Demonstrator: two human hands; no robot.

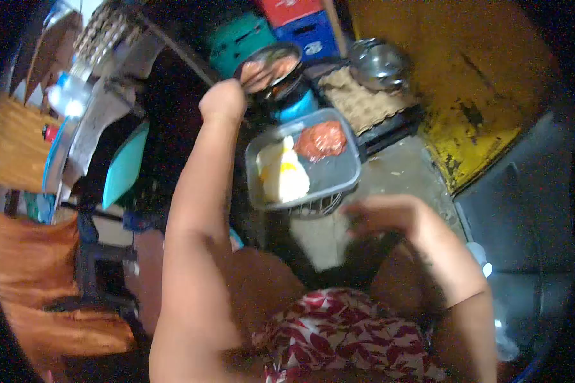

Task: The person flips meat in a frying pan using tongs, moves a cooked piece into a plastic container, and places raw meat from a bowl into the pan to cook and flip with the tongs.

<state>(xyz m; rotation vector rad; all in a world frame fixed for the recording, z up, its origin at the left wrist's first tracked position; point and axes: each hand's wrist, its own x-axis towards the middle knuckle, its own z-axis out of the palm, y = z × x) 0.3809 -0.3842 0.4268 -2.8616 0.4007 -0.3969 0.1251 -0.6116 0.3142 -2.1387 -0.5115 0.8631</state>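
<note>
The left hand (222,101) was raised at the end of a long, nearly straight arm, its fingers curled into a fist around the handle of a round dark frying pan (271,69) holding pinkish-red food. That pan hung tilted just above and beyond the clear rectangular plastic container (303,161), which held a pale yellow-white lump and a flat red patty. The right hand (383,214) was blurred just below the container's near edge; whether its fingers gripped anything could not be told. Right of the container lay a bare strip of grey floor; beyond it sat a brown egg tray (364,102) and a shiny steel pot (380,62).
</note>
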